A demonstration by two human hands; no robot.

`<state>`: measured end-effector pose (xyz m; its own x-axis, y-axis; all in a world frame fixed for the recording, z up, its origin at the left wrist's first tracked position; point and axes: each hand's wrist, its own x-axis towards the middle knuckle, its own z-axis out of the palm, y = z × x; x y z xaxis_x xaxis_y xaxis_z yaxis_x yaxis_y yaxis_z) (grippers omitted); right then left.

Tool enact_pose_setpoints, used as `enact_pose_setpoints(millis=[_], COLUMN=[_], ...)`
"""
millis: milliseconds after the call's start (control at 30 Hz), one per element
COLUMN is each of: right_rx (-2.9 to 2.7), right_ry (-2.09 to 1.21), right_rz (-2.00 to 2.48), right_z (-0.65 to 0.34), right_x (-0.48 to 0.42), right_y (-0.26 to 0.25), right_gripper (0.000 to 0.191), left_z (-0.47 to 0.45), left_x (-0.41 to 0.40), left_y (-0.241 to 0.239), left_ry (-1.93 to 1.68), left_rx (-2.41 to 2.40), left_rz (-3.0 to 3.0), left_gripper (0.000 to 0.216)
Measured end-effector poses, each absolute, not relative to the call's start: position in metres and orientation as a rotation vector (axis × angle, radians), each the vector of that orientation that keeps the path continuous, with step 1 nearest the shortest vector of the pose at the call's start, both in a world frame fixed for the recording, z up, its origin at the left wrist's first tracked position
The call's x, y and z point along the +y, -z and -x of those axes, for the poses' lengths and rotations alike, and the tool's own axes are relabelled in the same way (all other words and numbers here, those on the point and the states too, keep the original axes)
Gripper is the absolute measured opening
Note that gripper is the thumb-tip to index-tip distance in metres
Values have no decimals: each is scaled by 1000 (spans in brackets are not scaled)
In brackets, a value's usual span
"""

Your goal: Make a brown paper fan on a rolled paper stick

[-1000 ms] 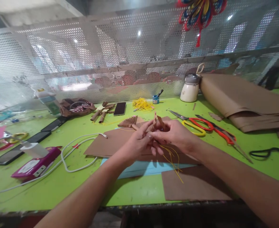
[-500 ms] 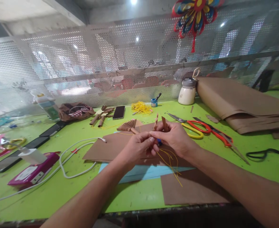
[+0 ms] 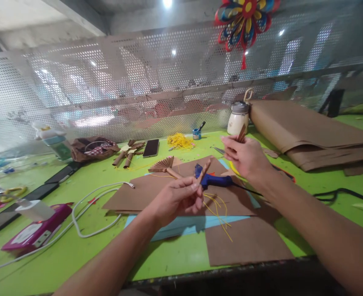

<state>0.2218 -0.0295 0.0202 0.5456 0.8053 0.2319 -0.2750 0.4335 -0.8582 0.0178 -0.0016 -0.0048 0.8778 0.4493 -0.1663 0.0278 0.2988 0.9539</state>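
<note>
Above the brown paper sheets [image 3: 144, 191], my left hand [image 3: 181, 195] pinches a thin rolled strip of brown paper [image 3: 205, 169], which points up and to the right. My right hand [image 3: 245, 158] is raised farther right, its fingers closed on a folded piece of brown paper [image 3: 241, 134]. Between and below the hands lies a blue glue gun [image 3: 218, 180] with a black cord. Loose yellow strings [image 3: 221, 213] trail over the sheets. A pleated brown paper fan on a rolled stem [image 3: 162, 164] rests behind my left hand.
Scissors [image 3: 235, 169] lie partly hidden behind my right hand. A large folded stack of brown paper [image 3: 308, 131] and a white jar [image 3: 237, 119] stand at back right. Left are a purple power strip [image 3: 39, 230], a white cable [image 3: 79, 224] and phones [image 3: 24, 205]. Yellow shredded strands [image 3: 180, 141] sit behind.
My hands have come apart. The right one moved up and right with the folded paper, while the left stays low with the rolled strip. The glue gun now shows between them.
</note>
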Motion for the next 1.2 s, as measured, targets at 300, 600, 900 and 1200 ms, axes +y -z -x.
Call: enact_pose_setpoints(millis=[300,600,900,1200], right_rx=[-1029,-1198,-1019,-996], right_ry=[-1082,-847,-929,-952], right_rz=[924,1057,998,1093], right_z=[-184,-165,-169,-168], right_x=[-45,-52,-46,-45], right_y=[-13,-8,5,6], right_gripper=[38,21,26,28], left_z=[-16,-20,-21,-24], left_x=[2,3,3,3], left_y=[-2,9,9,11], left_ry=[-471,-472,-497,-503], left_rx=[304,436,477,469], left_rz=[-1203,-1239,-1267,-1169], left_gripper=[21,24,28,26])
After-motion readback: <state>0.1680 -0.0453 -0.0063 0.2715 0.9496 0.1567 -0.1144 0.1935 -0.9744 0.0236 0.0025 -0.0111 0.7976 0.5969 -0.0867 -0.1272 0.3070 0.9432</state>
